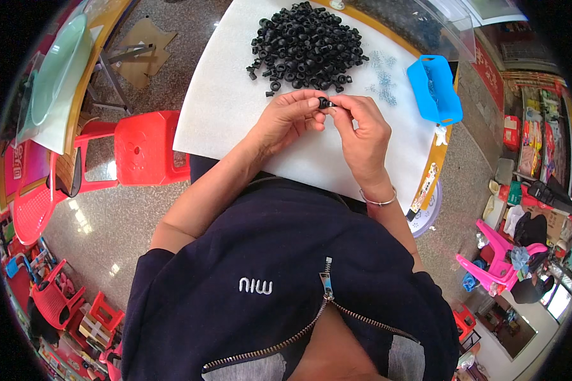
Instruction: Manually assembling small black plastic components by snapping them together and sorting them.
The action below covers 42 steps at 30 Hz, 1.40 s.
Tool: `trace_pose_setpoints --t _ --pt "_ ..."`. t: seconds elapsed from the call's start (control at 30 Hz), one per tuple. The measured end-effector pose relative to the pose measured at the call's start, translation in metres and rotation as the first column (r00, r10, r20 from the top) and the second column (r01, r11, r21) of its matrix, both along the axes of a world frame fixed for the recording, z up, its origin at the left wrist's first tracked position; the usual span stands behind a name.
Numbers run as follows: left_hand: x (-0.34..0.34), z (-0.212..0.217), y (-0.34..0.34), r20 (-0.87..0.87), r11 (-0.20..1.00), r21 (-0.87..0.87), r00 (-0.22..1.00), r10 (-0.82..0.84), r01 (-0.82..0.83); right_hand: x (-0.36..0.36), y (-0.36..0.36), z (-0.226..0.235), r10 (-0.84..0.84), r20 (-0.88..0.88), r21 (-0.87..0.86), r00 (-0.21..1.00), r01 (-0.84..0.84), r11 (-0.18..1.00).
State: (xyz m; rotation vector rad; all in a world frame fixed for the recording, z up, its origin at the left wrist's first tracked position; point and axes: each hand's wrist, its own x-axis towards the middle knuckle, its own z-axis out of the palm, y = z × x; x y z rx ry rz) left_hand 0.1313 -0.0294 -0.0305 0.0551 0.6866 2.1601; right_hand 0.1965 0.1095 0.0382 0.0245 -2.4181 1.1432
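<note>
Both of my hands meet above the white table sheet (235, 108), pinching one small black rubber ring (325, 102) between their fingertips. My left hand (290, 117) grips it from the left, and my right hand (362, 130) from the right; a thin metal bangle sits on the right wrist. Just beyond the hands lies a large pile of several black rubber rings (306, 44). A scatter of small silvery metal parts (382, 79) lies to the right of the pile.
A blue plastic basket (435, 89) stands at the table's right edge, with a clear plastic sheet behind it. A red plastic stool (147, 147) stands left of the table, with more red chairs at far left. A pink chair (497, 260) is at the lower right.
</note>
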Motion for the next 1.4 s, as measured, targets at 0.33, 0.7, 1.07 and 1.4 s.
trace_pose_setpoints --t 0.33,0.7,1.07,1.4 --pt "0.003 0.003 0.003 -0.06 0.995 -0.089 0.997 0.039 -0.044 -0.001 0.004 -0.002 0.032 -0.016 0.079 0.999 -0.031 0.996" --pt "0.003 0.0 0.005 -0.099 0.993 -0.101 0.994 0.045 -0.055 -0.001 0.007 -0.005 0.06 -0.003 0.102 0.998 -0.059 0.993" --pt "0.007 0.0 0.007 -0.144 0.988 -0.115 0.986 0.082 -0.099 -0.002 0.009 -0.009 0.084 -0.051 0.22 0.995 -0.071 0.973" --pt "0.012 0.0 0.011 -0.217 0.963 -0.24 0.973 0.073 -0.126 -0.003 0.021 -0.015 0.219 -0.08 0.298 0.973 -0.186 0.936"
